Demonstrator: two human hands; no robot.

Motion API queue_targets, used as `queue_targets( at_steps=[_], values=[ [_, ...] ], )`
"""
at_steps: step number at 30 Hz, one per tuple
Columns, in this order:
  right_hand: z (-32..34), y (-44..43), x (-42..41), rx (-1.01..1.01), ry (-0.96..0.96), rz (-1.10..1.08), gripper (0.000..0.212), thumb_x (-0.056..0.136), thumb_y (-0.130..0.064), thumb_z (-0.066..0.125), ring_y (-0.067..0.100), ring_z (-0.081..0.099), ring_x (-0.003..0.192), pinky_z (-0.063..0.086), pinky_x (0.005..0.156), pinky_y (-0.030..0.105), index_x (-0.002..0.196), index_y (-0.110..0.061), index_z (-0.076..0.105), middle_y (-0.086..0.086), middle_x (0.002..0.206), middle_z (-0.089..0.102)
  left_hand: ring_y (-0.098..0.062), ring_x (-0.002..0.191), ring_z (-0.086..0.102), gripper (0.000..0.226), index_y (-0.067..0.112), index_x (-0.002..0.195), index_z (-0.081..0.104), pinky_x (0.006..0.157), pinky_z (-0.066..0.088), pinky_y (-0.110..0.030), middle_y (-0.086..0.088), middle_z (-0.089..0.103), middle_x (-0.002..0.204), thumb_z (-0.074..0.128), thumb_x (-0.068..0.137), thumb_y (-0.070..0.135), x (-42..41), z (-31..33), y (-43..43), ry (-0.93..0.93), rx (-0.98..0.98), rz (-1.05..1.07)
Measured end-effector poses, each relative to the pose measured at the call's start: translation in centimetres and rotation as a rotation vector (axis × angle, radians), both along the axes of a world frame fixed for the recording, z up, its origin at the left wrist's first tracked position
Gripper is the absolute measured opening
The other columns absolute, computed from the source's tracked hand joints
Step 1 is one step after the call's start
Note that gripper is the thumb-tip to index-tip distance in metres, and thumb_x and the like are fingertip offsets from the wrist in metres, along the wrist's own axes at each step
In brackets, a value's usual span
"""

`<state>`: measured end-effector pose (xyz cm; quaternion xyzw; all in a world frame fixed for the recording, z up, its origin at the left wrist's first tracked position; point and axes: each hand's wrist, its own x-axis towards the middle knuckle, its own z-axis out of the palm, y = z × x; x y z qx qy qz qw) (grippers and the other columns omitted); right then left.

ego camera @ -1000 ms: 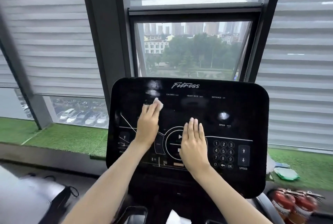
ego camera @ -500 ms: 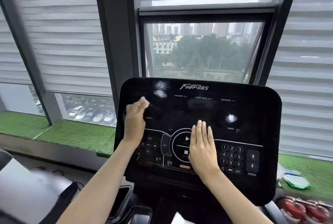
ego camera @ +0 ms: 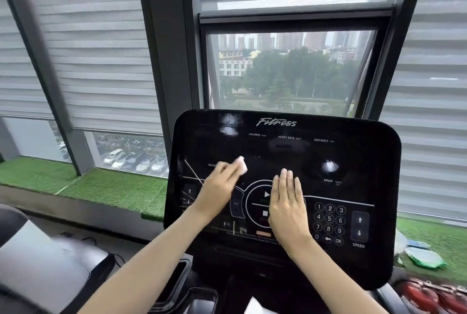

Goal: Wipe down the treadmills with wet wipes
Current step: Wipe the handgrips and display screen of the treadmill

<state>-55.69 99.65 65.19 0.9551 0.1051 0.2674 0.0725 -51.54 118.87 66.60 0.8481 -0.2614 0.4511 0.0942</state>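
Console: the glossy black treadmill console panel (ego camera: 328, 162) fills the middle and lower right of the frame and tilts up towards the camera.
Wipe: the small folded white wet wipe (ego camera: 242, 165) sits on the panel left of centre, just above the round play-and-stop control ring (ego camera: 252, 202).
Left hand: the left hand (ego camera: 217, 189) reaches up and right from the lower left with its fingers laid over the wipe against the glass. Motion blur smears them, so I cannot tell whether they pinch it or press it flat.
Right hand: the right hand (ego camera: 288, 202) lies palm down at centre, fingers straight and together, flat on the panel and gripping nothing. It covers the right half of the control ring.
In the way: both forearms cross the panel's lower edge and hide part of the printing there.
Right of panel: the white number keypad (ego camera: 329, 222) and the speed arrow buttons (ego camera: 359, 226) are in plain sight, just beside the right hand.
Behind: an open window (ego camera: 288, 73) shows trees and towers, with grey striped roller blinds (ego camera: 101, 35) on both sides.
Ledge: a green artificial turf strip (ego camera: 113, 187) runs along the sill, and a green packet (ego camera: 424, 258) lies on it at far right.
Lower right corner: blurred red objects (ego camera: 429, 296), too smeared to name.
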Motion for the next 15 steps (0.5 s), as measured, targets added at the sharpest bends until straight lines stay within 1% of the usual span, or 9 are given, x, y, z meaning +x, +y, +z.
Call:
queue_targets(
  at_steps=[1,2,4,6,8,10,13,14,15],
  values=[
    [0.0,-0.1,-0.1,-0.003,-0.002,0.0,0.102,0.06,-0.032,0.089,0.048,0.039,0.132,0.009,0.114,0.051,0.134,0.017,0.037,0.039,0.139,0.038,-0.019,0.093,0.052,0.04,0.001,0.125,0.061,0.079,0.055,-0.026,-0.006,0.061,0.127,0.046,0.089,-0.007,0.3,0.1,0.9,-0.036,0.113,-0.064],
    [0.0,-0.3,-0.1,-0.006,-0.011,0.004,0.1,0.06,-0.029,0.088,0.048,0.039,0.132,0.009,0.114,0.051,0.133,0.017,0.037,0.039,0.139,0.038,-0.017,0.097,0.052,0.04,0.002,0.126,0.061,0.081,0.055,-0.027,-0.006,0.061,0.127,0.044,0.09,-0.004,0.7,0.4,2.0,-0.028,0.108,-0.074],
    [0.0,-0.5,-0.1,-0.01,-0.027,0.017,0.096,0.06,-0.023,0.087,0.049,0.039,0.131,0.008,0.114,0.051,0.133,0.017,0.038,0.04,0.139,0.037,-0.014,0.105,0.051,0.044,0.008,0.129,0.059,0.088,0.054,-0.034,-0.004,0.061,0.124,0.049,0.089,-0.009,1.6,1.2,3.6,0.035,-0.204,0.042],
    [0.0,-0.5,0.0,-0.012,-0.02,0.017,0.099,0.06,-0.025,0.088,0.049,0.039,0.131,0.008,0.114,0.051,0.133,0.018,0.037,0.04,0.139,0.037,-0.019,0.101,0.051,0.054,0.009,0.127,0.061,0.081,0.055,-0.037,-0.005,0.06,0.116,0.055,0.08,-0.02,2.2,2.2,3.4,0.07,-0.587,0.237],
    [-0.1,-0.2,0.1,-0.001,0.004,0.013,0.103,0.059,-0.029,0.09,0.049,0.038,0.132,0.009,0.115,0.051,0.134,0.018,0.036,0.04,0.14,0.037,-0.017,0.097,0.046,0.057,0.005,0.121,0.063,0.077,0.052,-0.031,-0.008,0.059,0.11,0.057,0.073,-0.025,1.8,2.7,1.0,0.071,-0.69,0.276],
    [-0.1,-0.1,0.2,0.008,0.006,0.013,0.102,0.06,-0.029,0.09,0.049,0.037,0.132,0.009,0.115,0.051,0.133,0.018,0.037,0.04,0.14,0.036,-0.011,0.095,0.045,0.053,0.006,0.118,0.064,0.078,0.047,-0.022,-0.005,0.06,0.109,0.06,0.074,-0.023,0.9,2.0,-1.9,0.07,-0.554,0.136],
    [0.0,-0.3,0.1,-0.002,0.017,0.019,0.103,0.059,-0.031,0.089,0.05,0.039,0.132,0.01,0.114,0.052,0.133,0.019,0.038,0.04,0.139,0.037,-0.017,0.09,0.056,0.037,0.006,0.121,0.063,0.077,0.053,-0.026,0.0,0.059,0.114,0.058,0.088,-0.008,-0.3,-0.3,-2.8,-0.031,-0.104,-0.066],
    [0.0,-0.4,0.0,-0.012,0.022,0.02,0.103,0.059,-0.032,0.088,0.05,0.039,0.131,0.009,0.114,0.052,0.133,0.019,0.037,0.04,0.139,0.037,-0.018,0.093,0.059,0.036,0.004,0.124,0.062,0.08,0.054,-0.027,-0.001,0.059,0.116,0.056,0.09,-0.006,-0.2,-0.2,-1.9,-0.035,-0.045,-0.104],
    [0.0,-0.5,-0.1,-0.02,0.016,0.019,0.102,0.06,-0.031,0.087,0.05,0.038,0.132,0.009,0.114,0.052,0.133,0.019,0.036,0.041,0.139,0.037,-0.019,0.097,0.059,0.038,0.005,0.126,0.061,0.084,0.054,-0.028,-0.004,0.059,0.116,0.055,0.089,-0.007,0.0,0.4,-0.9,-0.002,-0.08,-0.104]
  ],
)
